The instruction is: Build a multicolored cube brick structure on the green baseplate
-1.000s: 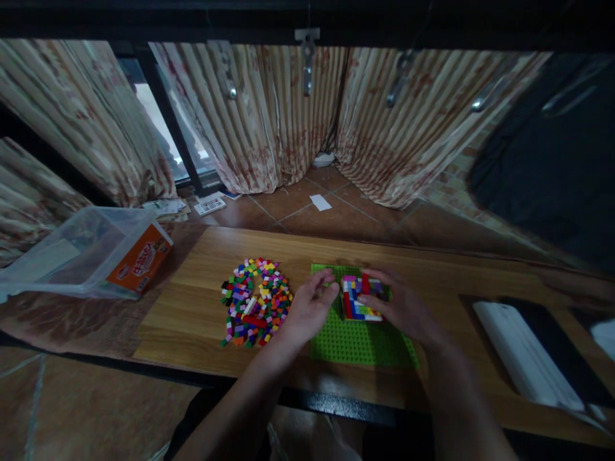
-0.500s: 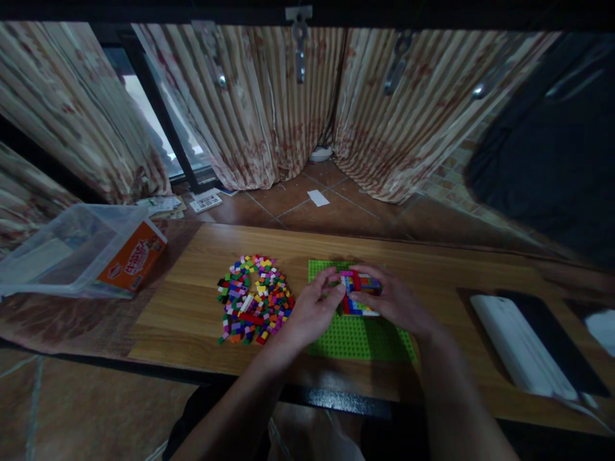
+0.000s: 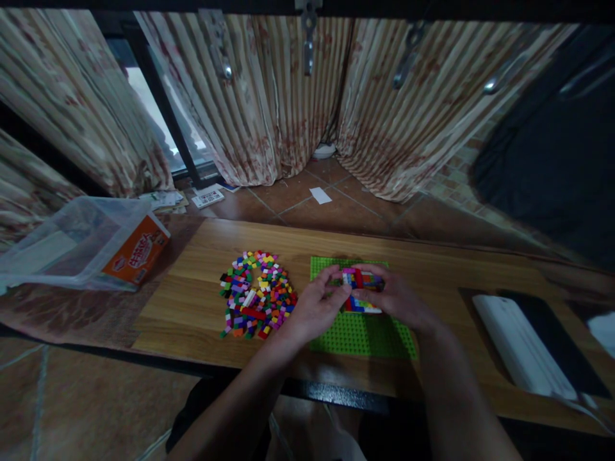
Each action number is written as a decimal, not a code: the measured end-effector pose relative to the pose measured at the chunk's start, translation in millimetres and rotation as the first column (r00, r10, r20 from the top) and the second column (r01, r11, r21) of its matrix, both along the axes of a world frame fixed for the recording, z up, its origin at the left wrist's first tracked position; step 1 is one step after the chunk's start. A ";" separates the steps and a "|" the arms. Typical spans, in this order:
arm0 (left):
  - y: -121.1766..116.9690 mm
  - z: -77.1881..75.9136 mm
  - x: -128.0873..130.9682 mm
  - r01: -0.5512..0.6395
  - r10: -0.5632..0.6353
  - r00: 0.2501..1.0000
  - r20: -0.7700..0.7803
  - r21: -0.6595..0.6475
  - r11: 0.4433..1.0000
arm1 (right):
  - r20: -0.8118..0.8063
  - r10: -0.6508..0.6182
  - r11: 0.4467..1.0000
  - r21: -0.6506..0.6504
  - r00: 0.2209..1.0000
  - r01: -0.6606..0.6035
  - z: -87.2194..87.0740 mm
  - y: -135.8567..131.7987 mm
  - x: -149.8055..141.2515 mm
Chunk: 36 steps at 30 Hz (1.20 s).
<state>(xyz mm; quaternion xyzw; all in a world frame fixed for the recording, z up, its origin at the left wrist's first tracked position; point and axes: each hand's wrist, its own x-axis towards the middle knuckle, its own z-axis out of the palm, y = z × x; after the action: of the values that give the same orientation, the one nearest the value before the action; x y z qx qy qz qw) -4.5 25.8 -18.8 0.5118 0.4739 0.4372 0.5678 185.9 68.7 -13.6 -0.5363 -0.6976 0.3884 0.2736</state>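
A small block of joined toy bricks (image 3: 361, 306) in red, blue, white, orange and other colours rests over a green studded baseplate (image 3: 355, 339). My left hand (image 3: 323, 299) is closed on its left side, thumb against the near left corner. From the right, my right hand (image 3: 396, 298) grips the same brick build, with the thumb over its top and the fingers round the far side. Parts of the build are hidden by the fingers. Left of the baseplate lies a loose pile of coloured bricks (image 3: 262, 298).
A clear plastic bin (image 3: 86, 250) with an orange label stands at the left end of the wooden table (image 3: 187, 288). Toward the right lie a white power-strip-like object (image 3: 521, 346) and a dark flat item (image 3: 557, 336). Striped curtains (image 3: 269, 96) hang beyond the table.
The view has shifted slightly. Both hands stay on the brick build in nearly the same place, with only slight finger movement.
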 end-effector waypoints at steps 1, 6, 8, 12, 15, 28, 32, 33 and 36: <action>-0.3 0.5 0.2 0.000 0.000 1.000 -0.007 0.008 1.000 | 0.000 -0.006 1.000 -0.001 1.000 0.006 0.0 0.2 -0.4; -1.6 -0.5 1.5 0.006 -0.005 0.999 -0.041 0.021 1.000 | 0.032 -0.005 1.000 0.008 0.999 0.005 -1.8 1.6 -0.2; -1.9 -1.3 1.7 0.008 -0.007 0.999 -0.040 0.021 1.000 | 0.036 0.000 1.000 -0.003 0.999 0.000 -3.0 2.0 0.5; -1.9 -3.6 1.5 0.018 -0.016 0.999 -0.048 0.036 0.999 | 0.026 -0.004 1.000 -0.025 1.000 0.005 -4.8 2.9 1.2; -1.3 -6.4 1.5 0.022 -0.020 0.998 -0.055 0.050 0.998 | 0.023 -0.022 1.000 -0.011 0.999 0.022 -5.7 3.9 0.5; -0.6 -6.1 -2.8 0.007 -0.006 1.000 -0.024 0.021 1.000 | -0.072 -0.018 0.999 -0.028 0.997 0.016 -6.1 -1.1 7.7; 3.3 0.9 -11.7 -0.089 0.089 0.996 -0.029 0.008 0.996 | -0.186 -0.162 0.984 -0.103 0.969 0.145 -7.2 -0.5 8.0; 4.5 2.7 -14.9 -0.117 0.117 0.992 -0.042 0.019 0.993 | -0.202 -0.195 0.979 -0.107 0.960 0.176 -7.4 -0.3 7.2; 7.6 8.2 -28.7 -0.166 0.176 0.979 -0.106 0.099 0.981 | -0.228 -0.292 0.956 -0.081 0.929 0.281 -6.1 -0.5 4.3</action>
<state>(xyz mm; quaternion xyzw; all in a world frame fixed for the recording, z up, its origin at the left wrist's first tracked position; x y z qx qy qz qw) -33.2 33.4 -10.5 0.5181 0.5277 0.4753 0.4766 190.1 68.1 -19.7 -0.5882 -0.5648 0.4219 0.3962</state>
